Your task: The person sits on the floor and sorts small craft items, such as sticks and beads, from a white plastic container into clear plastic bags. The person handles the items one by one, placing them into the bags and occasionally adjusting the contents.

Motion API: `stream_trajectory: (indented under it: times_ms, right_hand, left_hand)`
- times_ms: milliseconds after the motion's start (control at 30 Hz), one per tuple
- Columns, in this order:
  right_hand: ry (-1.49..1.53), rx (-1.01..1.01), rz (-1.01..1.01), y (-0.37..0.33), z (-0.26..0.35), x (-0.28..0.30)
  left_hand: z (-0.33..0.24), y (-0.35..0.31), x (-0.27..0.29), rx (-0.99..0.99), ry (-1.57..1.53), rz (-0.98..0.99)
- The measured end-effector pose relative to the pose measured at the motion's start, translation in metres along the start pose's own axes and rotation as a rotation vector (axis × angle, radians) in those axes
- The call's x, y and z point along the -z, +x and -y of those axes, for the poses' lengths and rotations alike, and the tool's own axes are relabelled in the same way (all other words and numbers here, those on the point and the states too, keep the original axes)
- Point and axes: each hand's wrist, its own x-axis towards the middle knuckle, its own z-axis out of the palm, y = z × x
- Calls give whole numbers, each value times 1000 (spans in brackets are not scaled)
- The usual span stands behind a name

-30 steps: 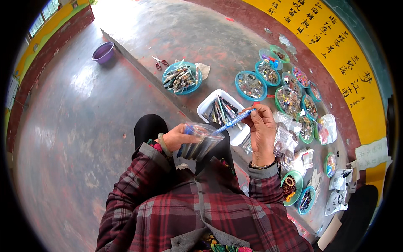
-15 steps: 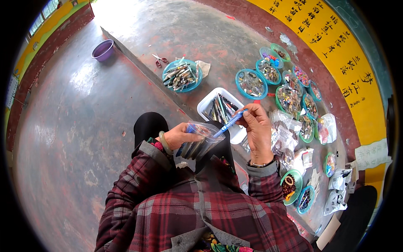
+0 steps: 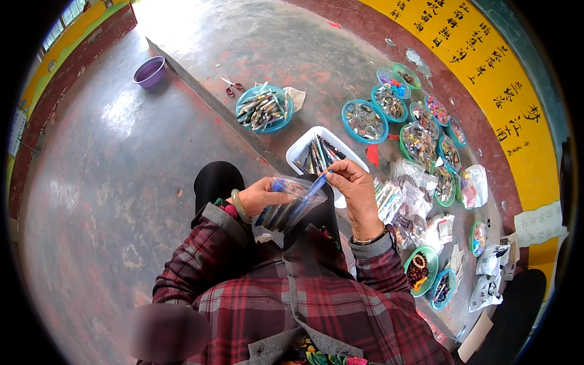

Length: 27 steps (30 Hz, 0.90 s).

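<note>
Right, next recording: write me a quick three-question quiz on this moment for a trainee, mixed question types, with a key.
1. Multiple choice: what is in the left hand?
a) a white tray
b) a clear plastic bag
c) a purple basin

2. True or false: the right hand is empty.

3. Fill the gap: the scissors lie on the ____, beside a round blue basin of pens.

Key:
1. b
2. False; its fingers hold a blue pen near one end.
3. floor
</note>
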Motion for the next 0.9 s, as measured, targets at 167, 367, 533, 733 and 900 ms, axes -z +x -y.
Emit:
stream_trajectory:
  times_ms: [167,367,533,733,900]
  right_hand:
    - [59,1,-31,-1,2,-1]
    - [3,-37,25,-1,1,-1]
    - [-49,-98,146,-3,-3,-6]
    - [-482,195,114,-2,-21,-3]
    - [-803,475,110,-6,-22,-7]
  left_hand:
    - [1,0,1,20,-3,-22]
    - [3,1,3,22,0,-4]
    - [0,-1,-1,24,-19,-9]
    - [4,0,3,-7,-79,-30]
    - [4,-1,3,-52,-96,-44]
